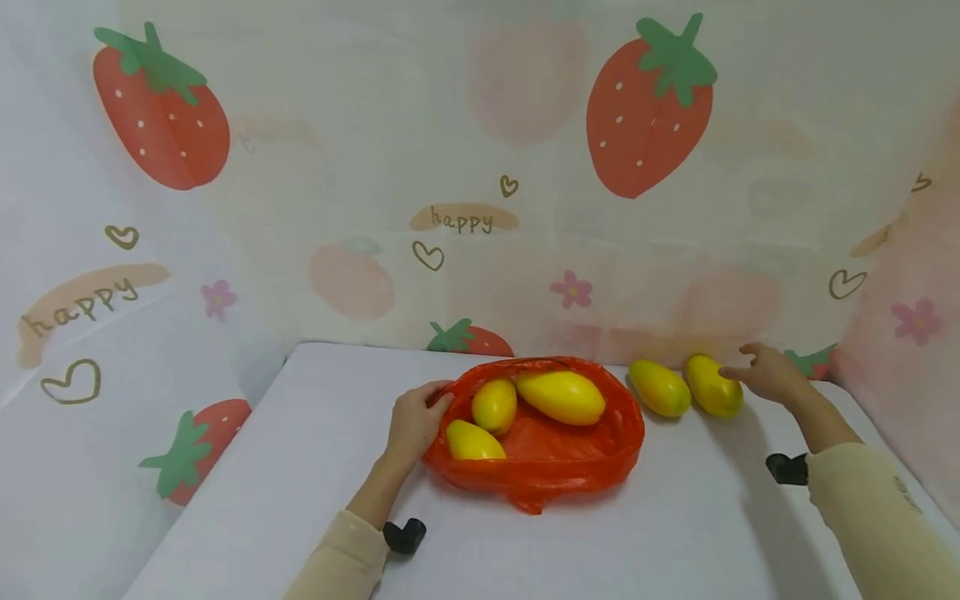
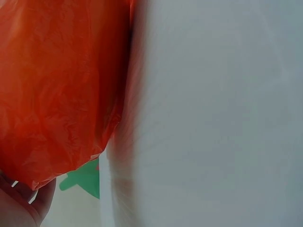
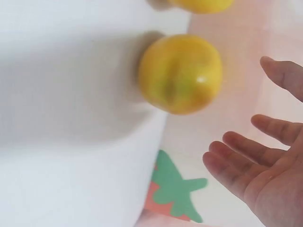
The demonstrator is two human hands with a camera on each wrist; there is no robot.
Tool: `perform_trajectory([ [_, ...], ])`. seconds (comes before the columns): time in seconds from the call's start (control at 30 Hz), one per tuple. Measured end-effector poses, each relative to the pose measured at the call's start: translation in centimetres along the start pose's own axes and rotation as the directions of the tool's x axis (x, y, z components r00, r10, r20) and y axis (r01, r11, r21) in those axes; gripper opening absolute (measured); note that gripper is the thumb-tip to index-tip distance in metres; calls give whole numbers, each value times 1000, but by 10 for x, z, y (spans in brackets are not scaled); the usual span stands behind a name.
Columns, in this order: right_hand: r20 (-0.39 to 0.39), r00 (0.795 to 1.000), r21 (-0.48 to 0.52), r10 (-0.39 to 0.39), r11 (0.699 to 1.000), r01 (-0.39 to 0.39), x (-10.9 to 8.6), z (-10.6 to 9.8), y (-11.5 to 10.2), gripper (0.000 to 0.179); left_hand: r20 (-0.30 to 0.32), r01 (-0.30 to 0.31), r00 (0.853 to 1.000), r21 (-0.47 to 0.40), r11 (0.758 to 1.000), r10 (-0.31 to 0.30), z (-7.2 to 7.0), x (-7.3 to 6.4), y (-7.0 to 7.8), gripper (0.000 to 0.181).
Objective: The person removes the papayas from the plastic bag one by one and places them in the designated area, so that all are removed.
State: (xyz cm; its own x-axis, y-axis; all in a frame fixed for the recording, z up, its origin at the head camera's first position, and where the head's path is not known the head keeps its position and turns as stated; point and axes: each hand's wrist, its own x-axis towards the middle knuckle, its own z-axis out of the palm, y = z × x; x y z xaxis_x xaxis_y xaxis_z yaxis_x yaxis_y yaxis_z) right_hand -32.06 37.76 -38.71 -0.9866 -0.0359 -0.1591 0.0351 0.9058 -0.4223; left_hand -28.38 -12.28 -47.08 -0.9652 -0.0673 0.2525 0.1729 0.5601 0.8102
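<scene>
An opened red plastic bag (image 1: 540,475) sits on the white table with three yellow mangoes inside, one of them a large mango (image 1: 561,397) at the back. My left hand (image 1: 414,421) pinches the bag's left rim; in the left wrist view its fingers are partly hidden behind the red plastic (image 2: 57,85). To the right of the bag lie two more mangoes, a greenish-yellow one (image 1: 660,388) and a farther right one (image 1: 714,387). Spread fingers of my right hand (image 1: 772,373) hover beside the rightmost mango, apart from it in the right wrist view (image 3: 182,74).
The white table (image 1: 300,467) ends at a back wall covered with strawberry-print cloth (image 1: 465,150). Side cloths close in the left and right. A black wrist camera (image 1: 405,536) is on the left sleeve, another black camera (image 1: 787,468) on the right.
</scene>
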Motion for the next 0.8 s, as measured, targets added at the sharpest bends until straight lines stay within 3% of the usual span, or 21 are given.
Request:
perform_trajectory([
  [0.2, -19, 1000, 42, -25, 999, 26, -12, -9, -14, 80, -2, -2, 1000, -4, 1000, 2, -3, 0, 1, 26],
  [0.8, -105, 971, 173, -216, 957, 231, -34, 8, -73, 70, 8, 7, 1000, 14, 1000, -7, -3, -1, 4, 27],
])
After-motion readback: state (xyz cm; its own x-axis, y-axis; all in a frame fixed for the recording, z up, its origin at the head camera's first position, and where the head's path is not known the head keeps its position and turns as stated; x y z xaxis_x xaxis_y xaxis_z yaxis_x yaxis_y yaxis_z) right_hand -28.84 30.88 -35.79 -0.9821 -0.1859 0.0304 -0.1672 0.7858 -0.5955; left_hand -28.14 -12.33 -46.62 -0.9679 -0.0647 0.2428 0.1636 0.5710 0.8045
